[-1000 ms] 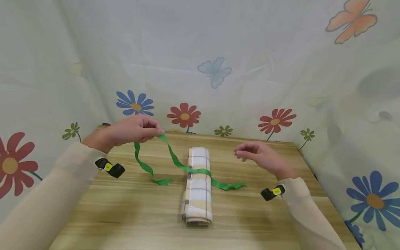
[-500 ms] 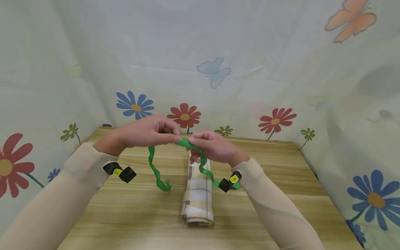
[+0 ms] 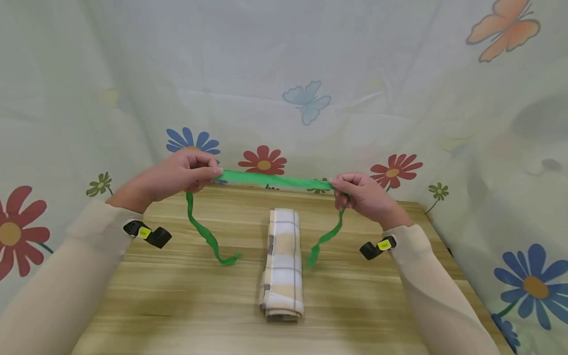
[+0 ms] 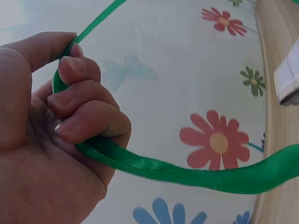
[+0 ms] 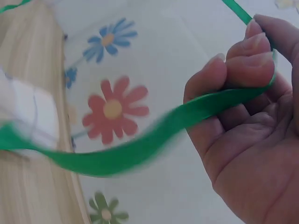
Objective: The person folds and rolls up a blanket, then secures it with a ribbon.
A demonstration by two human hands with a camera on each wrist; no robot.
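Observation:
A green ribbon [image 3: 275, 180] is stretched nearly level between my two hands, above the far part of the table. My left hand [image 3: 179, 175] pinches it between thumb and index finger; in the left wrist view the other fingers curl over the ribbon [image 4: 187, 175] where it crosses the palm. At the other end my right hand [image 3: 366, 195] pinches it likewise, and the ribbon [image 5: 140, 149] runs out past its fingers in the right wrist view. A loose tail dangles below each hand. Between and below the hands lies a rolled checked cloth [image 3: 284, 266], lengthwise on the table.
The wooden table [image 3: 177, 296] ends at a pale curtain [image 3: 222, 74] printed with flowers and butterflies, which hangs behind it and along both sides. Each sleeve carries a small black wrist camera [image 3: 148, 233].
The ribbon has been lifted off the rolled cloth. My right hand came in to take hold of it beside the left; then the hands drew apart, pulling the middle taut.

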